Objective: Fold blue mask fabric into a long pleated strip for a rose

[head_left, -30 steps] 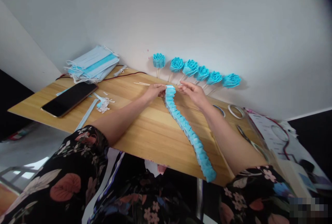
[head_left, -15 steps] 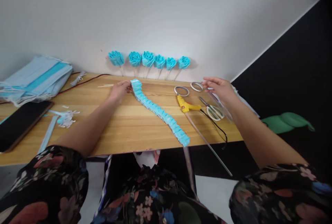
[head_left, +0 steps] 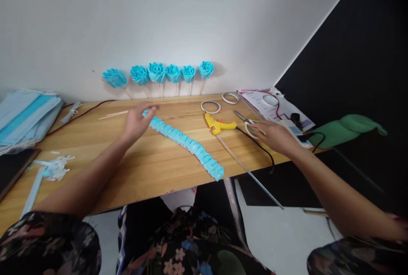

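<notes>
My left hand [head_left: 139, 121] hovers over the far end of a pleated light-blue strip [head_left: 185, 141], with thumb and fingers a little apart. The strip lies slantwise on the wooden table [head_left: 127, 173], its other end close to the front edge. On the right, my right hand [head_left: 274, 135] is closed over the white handles of the scissors [head_left: 242, 117]; the blades point away to the left. Beside the scissors lies a yellow glue gun [head_left: 219, 124] with a long glue stick [head_left: 248, 171] reaching past the table edge.
Several blue flowers on sticks [head_left: 157, 73] lean on the wall. Face masks [head_left: 28, 115], a phone [head_left: 15, 168], white scraps [head_left: 57, 168] and thin sticks [head_left: 113, 114] are left. Tape rolls [head_left: 210, 106], a printed sheet [head_left: 270, 107] and a green bag [head_left: 347, 130] are right.
The view has turned right. My left hand has let go of the strip's far end. My right hand has come down from beside the tape roll onto the scissors' handles.
</notes>
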Tool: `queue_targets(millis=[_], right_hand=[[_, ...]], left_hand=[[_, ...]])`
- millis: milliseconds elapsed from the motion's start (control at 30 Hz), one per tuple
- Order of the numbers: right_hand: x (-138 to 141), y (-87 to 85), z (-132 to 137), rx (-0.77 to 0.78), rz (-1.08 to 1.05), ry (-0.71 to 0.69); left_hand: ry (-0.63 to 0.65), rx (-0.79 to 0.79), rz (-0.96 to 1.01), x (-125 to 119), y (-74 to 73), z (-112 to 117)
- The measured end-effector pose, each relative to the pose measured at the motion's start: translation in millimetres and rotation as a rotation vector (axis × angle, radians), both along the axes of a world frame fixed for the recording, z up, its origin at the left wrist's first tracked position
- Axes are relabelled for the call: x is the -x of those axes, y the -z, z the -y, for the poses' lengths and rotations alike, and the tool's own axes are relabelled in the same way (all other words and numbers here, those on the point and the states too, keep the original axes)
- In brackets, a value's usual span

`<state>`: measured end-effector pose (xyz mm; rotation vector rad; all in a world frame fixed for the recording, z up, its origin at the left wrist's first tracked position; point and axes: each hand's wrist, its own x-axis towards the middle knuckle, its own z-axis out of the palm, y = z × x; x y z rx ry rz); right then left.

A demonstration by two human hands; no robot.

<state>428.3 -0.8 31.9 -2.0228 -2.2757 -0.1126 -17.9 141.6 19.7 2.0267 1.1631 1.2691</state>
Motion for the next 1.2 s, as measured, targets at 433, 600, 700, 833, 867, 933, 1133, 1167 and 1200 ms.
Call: queue_targets(millis=[433, 600, 700, 833, 867, 933, 1133, 1167, 1200], right_hand=[[-23, 28.4, -24, -0.04, 0.043, 0.148], [-42, 0.7, -15, -0.079, -0.607, 0.455], [-45, -12.4, 2, -0.085, -1.2, 0.497], [-27, -20.4, 29, -0.026, -1.518, 0.326], [-19, -21.5, 35, -0.007, -1.534, 0.28], [-1, -24.0, 45, 0.059, -1.543, 0.187], [65, -41.6, 57, 0.256, -1.53, -0.062], [77, -45.3, 57, 0.289, -1.53, -0.094], [88, -48.5, 57, 0.329, -1.53, -0.128]], left_hand=[[0.447, 0.178, -0.694, -231, -12.6, -75], [0.459, 0.222, -0.676, -250, 1.5, -88], [0.487, 0.226, -0.589, -242, -6.3, -84], [0.693, 0.429, -0.086, -211, -37.6, -59], [0.749, 0.484, 0.072, -201, -46.3, -49], [0.834, 0.552, 0.322, -179, -60.4, -25], [0.782, 0.655, 0.587, -122, -68.7, 33], [0.765, 0.656, 0.613, -116, -67.0, 39], [0.744, 0.65, 0.644, -110, -64.9, 43]])
